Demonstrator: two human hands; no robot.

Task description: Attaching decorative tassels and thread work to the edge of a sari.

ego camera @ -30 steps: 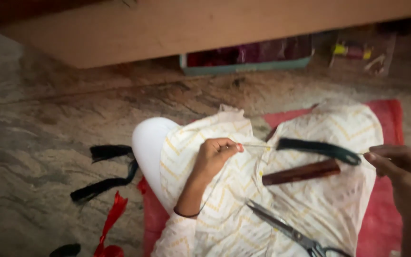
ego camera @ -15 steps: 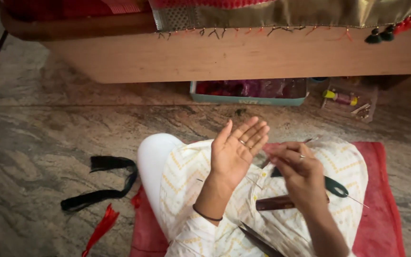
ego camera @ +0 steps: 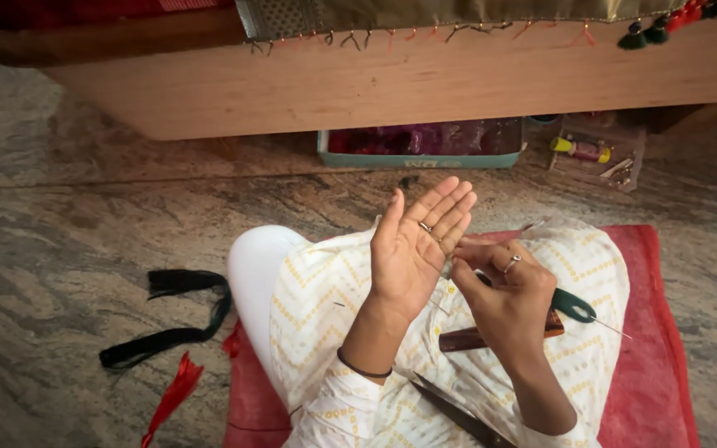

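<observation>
My left hand (ego camera: 412, 249) is raised over my lap, palm open and fingers straight, a ring on one finger. My right hand (ego camera: 504, 286) is beside it with its fingertips pinched together, touching the left hand's fingers; whether a thread runs between them I cannot make out. A green-handled needle tool (ego camera: 576, 305) lies on my yellow-patterned white garment, partly behind the right hand, its thin metal tip pointing right. A brown stick-like piece (ego camera: 458, 338) lies under my right wrist. Scissors (ego camera: 458, 415) rest on my lap near the bottom edge.
I sit on a red mat (ego camera: 665, 348) on a marbled stone floor. A black tassel (ego camera: 168, 319) and a red tassel (ego camera: 174, 392) lie to the left. A teal tray (ego camera: 421, 159) and a clear box of thread spools (ego camera: 595, 153) sit under a wooden bed frame (ego camera: 375, 83) draped with tasselled fabric.
My left hand has opened from a pinch and risen palm-up. My right hand came in from the right edge to meet its fingers. The view has tilted up.
</observation>
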